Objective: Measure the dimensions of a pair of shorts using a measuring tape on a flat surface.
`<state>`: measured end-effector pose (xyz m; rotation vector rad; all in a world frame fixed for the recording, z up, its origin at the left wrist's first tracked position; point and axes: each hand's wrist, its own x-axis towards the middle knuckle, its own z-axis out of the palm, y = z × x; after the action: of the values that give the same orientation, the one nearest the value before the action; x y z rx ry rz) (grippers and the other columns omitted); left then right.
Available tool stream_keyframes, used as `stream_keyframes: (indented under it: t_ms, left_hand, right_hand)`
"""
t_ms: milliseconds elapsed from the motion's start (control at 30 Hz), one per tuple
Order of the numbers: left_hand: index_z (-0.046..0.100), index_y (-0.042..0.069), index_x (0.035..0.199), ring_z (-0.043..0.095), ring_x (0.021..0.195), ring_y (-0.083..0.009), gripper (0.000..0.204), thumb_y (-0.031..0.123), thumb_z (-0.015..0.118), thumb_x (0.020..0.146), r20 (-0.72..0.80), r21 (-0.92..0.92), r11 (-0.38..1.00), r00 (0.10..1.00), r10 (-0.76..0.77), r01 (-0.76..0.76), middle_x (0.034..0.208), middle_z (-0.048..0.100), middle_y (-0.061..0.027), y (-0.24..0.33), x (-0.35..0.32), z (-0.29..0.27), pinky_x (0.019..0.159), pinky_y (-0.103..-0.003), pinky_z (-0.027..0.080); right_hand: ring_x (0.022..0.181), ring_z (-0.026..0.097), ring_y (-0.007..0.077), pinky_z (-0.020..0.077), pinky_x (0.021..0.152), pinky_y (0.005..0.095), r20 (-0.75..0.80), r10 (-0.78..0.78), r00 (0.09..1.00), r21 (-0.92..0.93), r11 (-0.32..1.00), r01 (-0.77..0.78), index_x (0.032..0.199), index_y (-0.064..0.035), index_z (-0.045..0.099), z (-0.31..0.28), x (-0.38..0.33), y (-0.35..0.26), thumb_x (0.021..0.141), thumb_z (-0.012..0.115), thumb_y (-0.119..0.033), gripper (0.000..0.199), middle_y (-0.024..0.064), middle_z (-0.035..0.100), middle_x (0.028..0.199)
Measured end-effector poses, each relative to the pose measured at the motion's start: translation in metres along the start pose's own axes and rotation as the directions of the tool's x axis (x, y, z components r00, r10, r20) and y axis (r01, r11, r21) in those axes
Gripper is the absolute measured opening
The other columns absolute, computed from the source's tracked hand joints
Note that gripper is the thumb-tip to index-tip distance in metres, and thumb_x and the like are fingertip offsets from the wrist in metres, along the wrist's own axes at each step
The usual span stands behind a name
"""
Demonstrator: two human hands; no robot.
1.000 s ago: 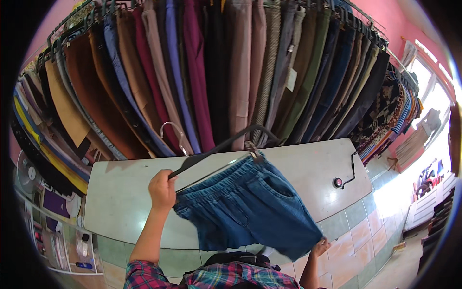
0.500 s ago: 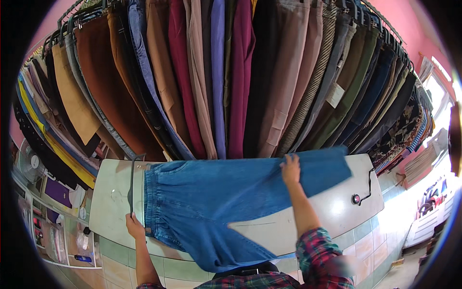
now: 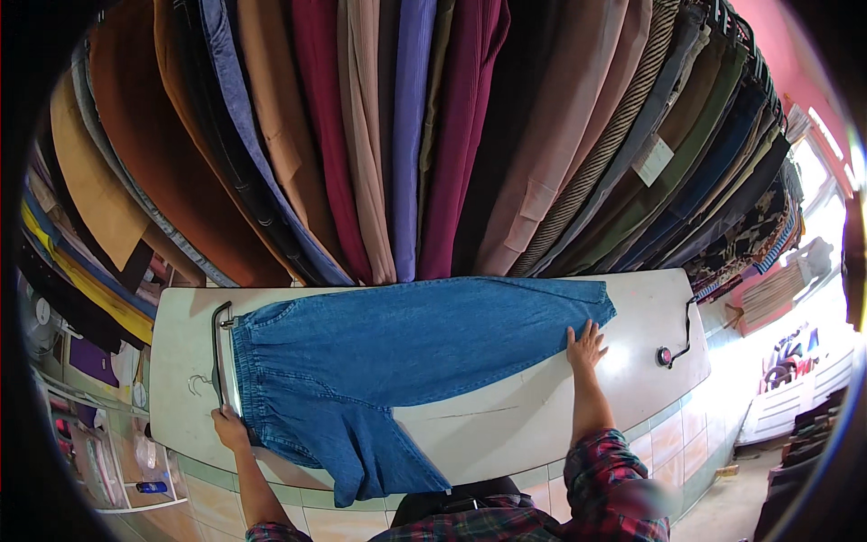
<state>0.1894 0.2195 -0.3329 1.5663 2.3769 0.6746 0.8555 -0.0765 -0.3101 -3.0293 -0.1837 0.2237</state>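
Note:
Blue denim trousers (image 3: pixel 388 348) with a gathered elastic waistband lie across a white tabletop (image 3: pixel 506 411). One leg stretches out to the right; the other folds toward me, hanging over the near edge. At the waistband, on the left, a dark clip hanger (image 3: pixel 217 361) runs alongside it, its far clip close to the waist's corner. My left hand (image 3: pixel 231 428) is closed around the near end of this hanger. Over on the right, my right hand (image 3: pixel 587 345) rests with fingers spread at the hem of the stretched-out leg.
A long row of hanging trousers (image 3: pixel 361 135) in many colours stands right behind the table. On the tabletop's right lies a small round black object with a cord (image 3: pixel 666 357). A glass case (image 3: pixel 117 452) stands at lower left, and a white door (image 3: pixel 799 397) at right.
Both trousers and hanger have shifted left, and the lifted leg now lies flat. My right hand has slid from mid-leg to the hem. The view has tilted slightly.

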Motion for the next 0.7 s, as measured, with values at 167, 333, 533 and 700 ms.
stream_keyframes:
  t_ms: [167,333,533,700]
  left_hand:
    - [0.052,0.000,0.091,0.054,0.083,-0.0350,0.022,0.022,0.051,0.087,-0.206,-0.053,0.985,0.967,0.150,-0.164,0.090,0.055,-0.0180,-0.002,0.007,0.012,0.074,-0.043,0.041]
    - [0.055,-0.001,0.088,0.051,0.078,-0.0348,0.025,0.018,0.066,0.075,-0.261,-0.045,0.972,0.942,0.212,-0.231,0.085,0.054,-0.0188,-0.020,0.031,0.021,0.071,-0.043,0.041]
    - [0.049,0.003,0.117,0.043,0.113,-0.0348,0.042,0.030,0.054,0.085,-0.167,0.061,0.793,0.777,0.607,-0.606,0.120,0.048,-0.0187,0.031,-0.022,-0.005,0.095,-0.049,0.027]
    - [0.036,0.022,0.134,0.020,0.133,-0.0327,0.050,0.042,0.042,0.089,0.353,0.300,0.736,0.787,0.505,-0.607,0.145,0.023,-0.0068,0.053,-0.082,-0.008,0.098,-0.067,0.010]
  right_hand:
    - [0.134,0.017,0.0308,0.0127,0.108,0.0477,0.008,-0.167,0.986,-0.182,0.969,0.166,0.138,-0.0037,0.023,0.006,-0.006,0.037,0.087,0.032,-0.057,0.074,0.0132,0.025,0.143]
    - [0.132,0.019,0.0340,0.0149,0.107,0.0472,-0.001,-0.193,0.981,-0.109,0.975,0.192,0.138,-0.0058,0.025,0.013,-0.023,0.050,0.087,0.037,-0.054,0.071,0.0139,0.022,0.144]
    - [0.089,0.050,0.0352,0.0418,0.080,0.0442,-0.395,-0.734,0.553,0.240,0.498,0.833,0.099,-0.0026,0.054,0.036,-0.154,0.033,0.078,0.056,-0.010,0.022,0.0166,0.054,0.093]
    - [0.080,0.059,0.0271,0.0490,0.071,0.0371,0.080,-0.943,0.323,0.536,0.314,0.784,0.082,-0.0086,0.063,0.024,-0.302,0.004,0.075,0.065,-0.023,0.016,0.0075,0.061,0.081]
